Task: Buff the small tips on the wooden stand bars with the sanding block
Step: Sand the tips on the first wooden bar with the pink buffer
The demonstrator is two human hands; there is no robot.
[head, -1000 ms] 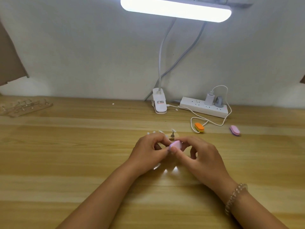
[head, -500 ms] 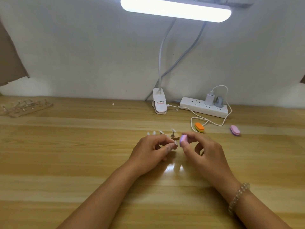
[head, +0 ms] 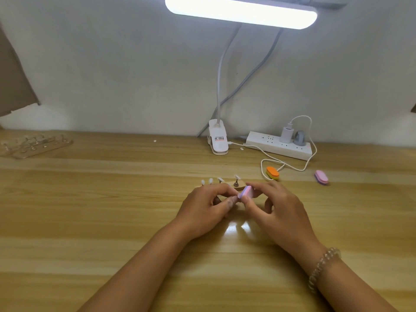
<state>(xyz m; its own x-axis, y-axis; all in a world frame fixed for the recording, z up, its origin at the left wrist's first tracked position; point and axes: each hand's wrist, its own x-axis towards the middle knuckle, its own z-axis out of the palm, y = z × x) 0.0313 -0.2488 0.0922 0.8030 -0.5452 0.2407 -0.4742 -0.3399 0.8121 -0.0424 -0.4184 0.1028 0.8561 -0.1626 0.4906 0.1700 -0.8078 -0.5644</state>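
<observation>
A small wooden stand (head: 239,184) lies on the desk's middle, mostly hidden behind my hands. Several white tips (head: 211,181) on short posts stick up behind my left fingers. My left hand (head: 206,209) rests on the stand and pinches something small at the thumb and forefinger; the pinched piece is hidden. My right hand (head: 275,209) holds a small pink and purple sanding block (head: 245,191) between thumb and forefinger, its edge against my left fingertips.
An orange sanding block (head: 272,172) and another pink one (head: 321,177) lie at the back right, near a white power strip (head: 278,146) and its cable. A clip lamp base (head: 218,140) stands behind. A clear acrylic stand (head: 33,145) sits far left.
My right hand drew the block back to the right half a second ago and has now brought it back against my left fingertips. My left hand has stayed on the stand.
</observation>
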